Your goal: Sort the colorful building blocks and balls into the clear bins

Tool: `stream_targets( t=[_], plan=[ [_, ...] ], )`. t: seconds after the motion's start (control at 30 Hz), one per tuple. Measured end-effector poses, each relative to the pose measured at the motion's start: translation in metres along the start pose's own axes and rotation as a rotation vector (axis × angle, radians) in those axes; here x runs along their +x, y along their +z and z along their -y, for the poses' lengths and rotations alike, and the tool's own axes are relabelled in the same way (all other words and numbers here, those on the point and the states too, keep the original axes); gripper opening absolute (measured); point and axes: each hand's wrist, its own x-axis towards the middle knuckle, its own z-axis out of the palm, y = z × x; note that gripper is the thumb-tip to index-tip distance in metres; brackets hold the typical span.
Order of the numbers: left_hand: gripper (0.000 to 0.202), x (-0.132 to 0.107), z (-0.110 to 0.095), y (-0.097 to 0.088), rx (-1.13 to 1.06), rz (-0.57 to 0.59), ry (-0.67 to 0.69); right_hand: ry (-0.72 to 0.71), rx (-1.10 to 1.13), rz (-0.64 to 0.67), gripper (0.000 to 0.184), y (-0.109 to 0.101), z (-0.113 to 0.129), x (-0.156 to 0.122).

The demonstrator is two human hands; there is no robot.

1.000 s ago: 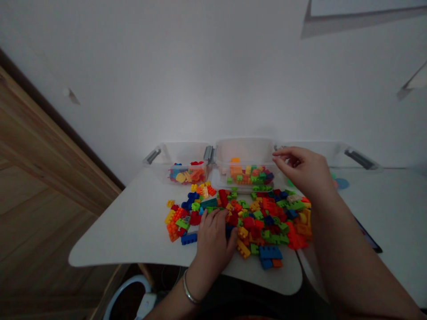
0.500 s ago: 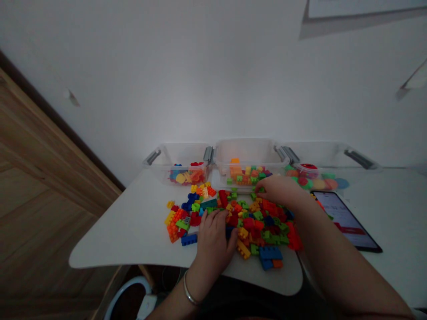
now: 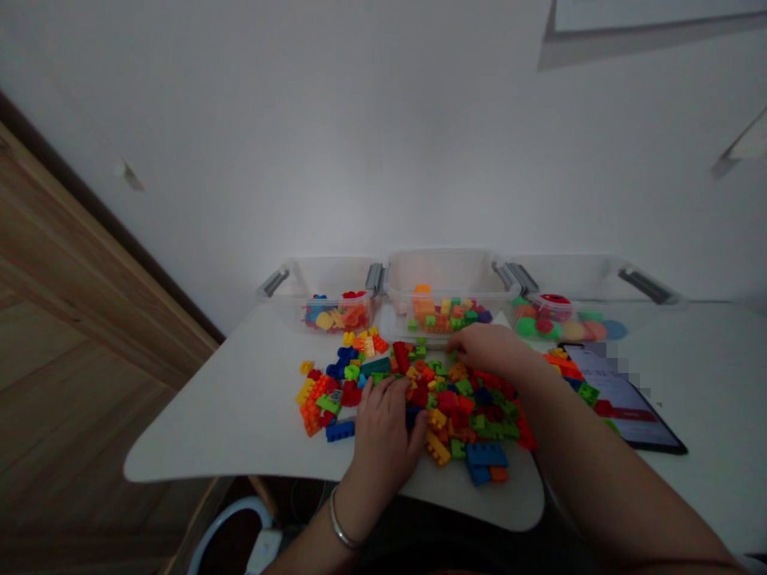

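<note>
A loose heap of hard plastic bricks [image 3: 447, 402] is being supported by a smooth white table [image 3: 240, 423] with rounded corners, and knobby studs and notches are being shown on red, orange, yellow, green and blue blocks. Left of the heap's middle, bricks are being touched by the left hand [image 3: 383, 423], its fingers loosely spread and its thumb being held wide of them; a smooth silvery bangle [image 3: 340, 523] is being worn on that wrist. The heap's far edge is being met by the bent fingers of the right hand [image 3: 488, 347]; whether a brick is being gripped there cannot be told, the fingertips being largely hidden. Behind, studded blocks are being held in the clear middle box [image 3: 440, 267], mixed small pieces in the clear left box [image 3: 329, 274], and rounded pieces in the clear right box [image 3: 575, 275]. At right, a flat, dark-edged device [image 3: 632, 411] is being partly overlapped by bricks; a red band is being displayed, its writing too small to be read.
</note>
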Motion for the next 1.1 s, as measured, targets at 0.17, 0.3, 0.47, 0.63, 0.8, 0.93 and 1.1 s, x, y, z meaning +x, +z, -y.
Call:
stream_targets(
  t=[0.17,0.3,0.47,0.63,0.8,0.93,1.1],
  plan=[
    [0.037,-0.001,0.0,0.001,-0.004,-0.007,-0.005,0.075,-0.035,-0.077,0.032,-0.001,-0.004,0.001],
    [0.037,-0.001,-0.001,0.001,-0.001,-0.014,-0.001,0.091,-0.055,-0.039,0.028,0.0,-0.004,0.001],
    [0.037,-0.001,-0.001,0.0,-0.004,-0.001,-0.002,0.0,-0.022,-0.037,0.028,0.005,-0.001,0.005],
    [0.036,-0.001,-0.001,0.0,-0.014,0.0,-0.003,-0.024,0.018,-0.089,0.032,0.007,-0.002,0.006],
    [0.036,0.0,-0.001,0.001,-0.017,-0.017,-0.001,-0.041,0.014,-0.087,0.032,0.007,0.0,0.008],
    [0.036,0.0,-0.002,0.0,-0.01,-0.027,0.0,-0.081,0.007,-0.058,0.034,0.009,0.004,0.01],
    [0.036,0.0,-0.001,-0.001,-0.015,-0.001,-0.013,-0.102,-0.029,-0.043,0.033,0.014,0.004,0.015]
  ],
)
